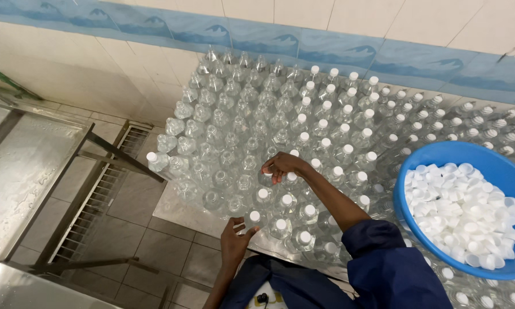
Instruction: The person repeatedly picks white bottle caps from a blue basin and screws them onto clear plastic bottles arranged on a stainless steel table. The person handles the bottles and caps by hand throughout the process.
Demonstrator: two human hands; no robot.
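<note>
Many clear plastic water bottles point(243, 123) stand packed together on a metal table point(174, 207). Those on the right and near side carry white caps, those on the left stand uncapped. My right hand point(280, 166) reaches over the bottles with a white cap point(267, 169) pinched in its fingertips, above an uncapped bottle. My left hand point(234, 240) is at the near edge, fingers around a capped bottle point(254, 220). A dark blue sleeve covers my right upper arm.
A blue basin point(500, 171) full of loose white caps sits at the right among the bottles. A steel bench point(17, 166) and a floor drain grate point(100, 194) lie to the left. A tiled wall with a blue band runs behind.
</note>
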